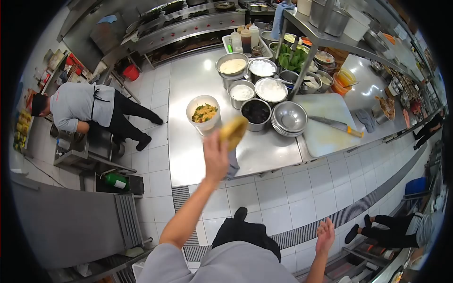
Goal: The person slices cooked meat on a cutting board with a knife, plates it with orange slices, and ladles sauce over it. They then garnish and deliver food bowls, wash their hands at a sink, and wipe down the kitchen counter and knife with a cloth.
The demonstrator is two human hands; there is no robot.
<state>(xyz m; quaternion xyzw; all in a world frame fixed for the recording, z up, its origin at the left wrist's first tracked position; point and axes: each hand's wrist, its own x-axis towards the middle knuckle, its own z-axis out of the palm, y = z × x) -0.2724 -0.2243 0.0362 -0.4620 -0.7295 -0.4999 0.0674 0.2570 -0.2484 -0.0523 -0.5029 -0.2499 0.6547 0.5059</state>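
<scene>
My left hand (pixel 215 156) is closed on a blurred, yellow, bowl-like dish (pixel 234 132), tilted on its side above the steel counter (pixel 188 155). Just beyond it stands a white tub (pixel 202 126) with orange and green food inside. Below the dish, a grey-blue cloth (pixel 232 165) hangs at the counter's front edge, partly hidden by my hand. My right hand (pixel 325 236) is low on the right over the floor, fingers loosely bent and apart, holding nothing.
Pots of white powder (pixel 271 89), a pot of dark food (pixel 255 113) and stacked steel bowls (pixel 289 119) crowd the counter. A knife (pixel 332 124) lies on a cutting board (pixel 325 141). One person (pixel 89 106) works at left; another (pixel 401 228) is at lower right.
</scene>
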